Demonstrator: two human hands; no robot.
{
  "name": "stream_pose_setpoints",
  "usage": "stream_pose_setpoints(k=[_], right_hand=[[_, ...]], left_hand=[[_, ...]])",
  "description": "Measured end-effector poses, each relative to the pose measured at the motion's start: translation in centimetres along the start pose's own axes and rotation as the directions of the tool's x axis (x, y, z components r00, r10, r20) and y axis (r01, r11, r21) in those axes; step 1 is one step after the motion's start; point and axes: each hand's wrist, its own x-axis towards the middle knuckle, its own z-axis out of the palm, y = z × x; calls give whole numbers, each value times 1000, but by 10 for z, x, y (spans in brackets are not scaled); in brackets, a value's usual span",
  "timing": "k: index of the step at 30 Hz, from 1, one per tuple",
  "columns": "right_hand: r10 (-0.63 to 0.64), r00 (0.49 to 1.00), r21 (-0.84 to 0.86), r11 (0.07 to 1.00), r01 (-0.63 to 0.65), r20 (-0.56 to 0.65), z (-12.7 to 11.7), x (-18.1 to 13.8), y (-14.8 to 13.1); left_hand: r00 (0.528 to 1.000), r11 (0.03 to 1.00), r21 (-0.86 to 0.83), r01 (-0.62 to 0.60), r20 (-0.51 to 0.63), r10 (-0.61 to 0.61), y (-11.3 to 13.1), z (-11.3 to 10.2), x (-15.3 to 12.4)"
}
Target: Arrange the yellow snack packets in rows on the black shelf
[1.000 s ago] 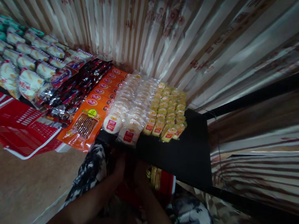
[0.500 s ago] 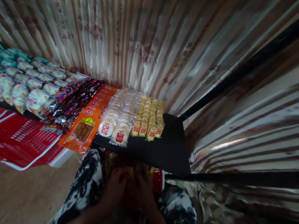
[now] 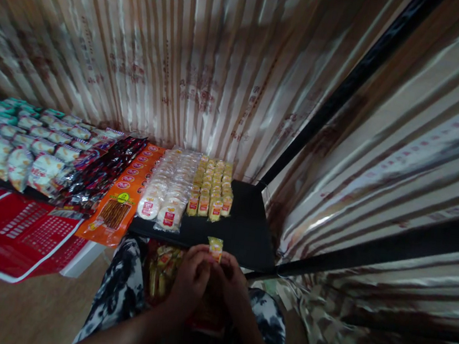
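Observation:
Between my two hands, above the lap, is a small yellow wrapped snack (image 3: pixel 215 248) with a red and white label. My left hand (image 3: pixel 193 273) pinches it from the left and my right hand (image 3: pixel 230 281) from the right, fingertips nearly meeting. Below them, between my knees, lies an open red bag (image 3: pixel 148 290) with several more yellow snack packets (image 3: pixel 162 272) inside. Ahead on the black shelf (image 3: pixel 242 235), similar yellow snacks (image 3: pixel 212 192) stand in rows. Left of those are white round crackers (image 3: pixel 159 211) in clear wrappers.
An orange snack pack (image 3: pixel 119 203) lies farther left, followed by dark red packets (image 3: pixel 102 170) and white and green packets (image 3: pixel 36 142). A red bag with white edging (image 3: pixel 33 231) hangs under the shelf. Black frame bars (image 3: pixel 313 132) and wrinkled striped sheeting (image 3: pixel 208 69) enclose the shelf.
My hands have risen out of the red bag toward the shelf edge, and a yellow wrapped snack now shows between them. The camera view has shifted slightly right.

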Motion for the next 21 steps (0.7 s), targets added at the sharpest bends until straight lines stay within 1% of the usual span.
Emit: stream_pose_setpoints(k=[4, 6, 10, 13, 17, 21], right_hand=[[-16, 998, 52, 998, 19, -60, 1, 13, 2], [-8, 997, 84, 996, 14, -77, 6, 21, 2], [-15, 998, 186, 982, 27, -68, 19, 38, -3], [-23, 993, 217, 975, 47, -112, 19, 50, -11], [-28, 966, 171, 982, 74, -257, 1, 73, -22], [-41, 923, 190, 974, 122, -383, -28, 113, -30]], left_hand=[[999, 999, 15, -34, 23, 34, -2, 8, 9], [999, 999, 27, -37, 13, 36, -2, 9, 13], [999, 998, 35, -46, -12, 46, -3, 6, 25], [997, 996, 47, -82, 12, 81, -1, 7, 39], [994, 994, 88, -72, 90, 64, 14, 22, 72], [984, 987, 108, -115, 149, 99, 36, 54, 118]])
